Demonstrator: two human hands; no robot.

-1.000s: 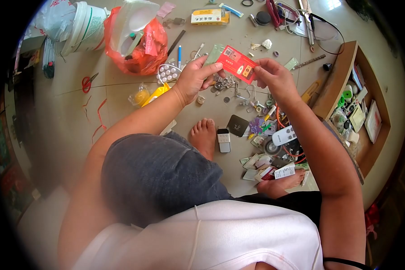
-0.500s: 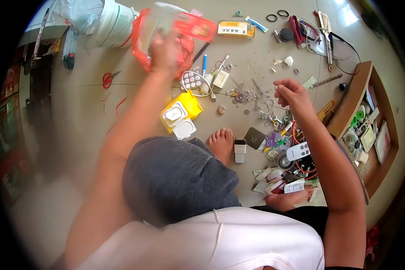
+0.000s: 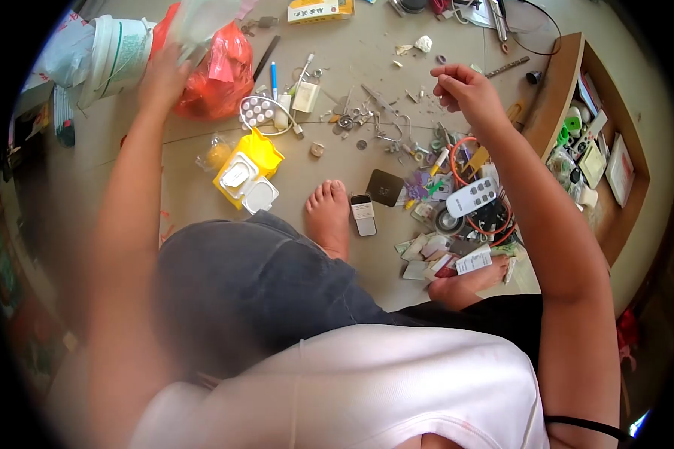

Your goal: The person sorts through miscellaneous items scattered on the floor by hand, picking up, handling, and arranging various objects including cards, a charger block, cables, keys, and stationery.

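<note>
My left hand (image 3: 163, 78) is at the near-left edge of a red plastic bag (image 3: 221, 90), its fingers bent against a translucent plastic piece (image 3: 202, 26) at the bag's mouth. The fingertips are partly hidden, so what they grip is unclear. A flat red piece (image 3: 221, 63) shows at the bag. My right hand (image 3: 468, 93) hovers over the floor with loosely curled, separated fingers and nothing visible in them. Below it lie scattered small metal parts (image 3: 359, 120) and a pile with a white remote control (image 3: 472, 197).
A white bucket (image 3: 120, 60) stands beside the bag. Nearer lie a yellow wipes pack (image 3: 258, 161), a blister pack of pills (image 3: 257, 111) and a blue pen (image 3: 274, 78). A wooden drawer (image 3: 562, 82) full of items is at the right; cards (image 3: 434, 251) lie by my foot.
My view has shifted, so the floor items sit farther left and higher. The red packet that was raised over the bag beside my left hand is now down at the bag. My right hand stays loosely curled.
</note>
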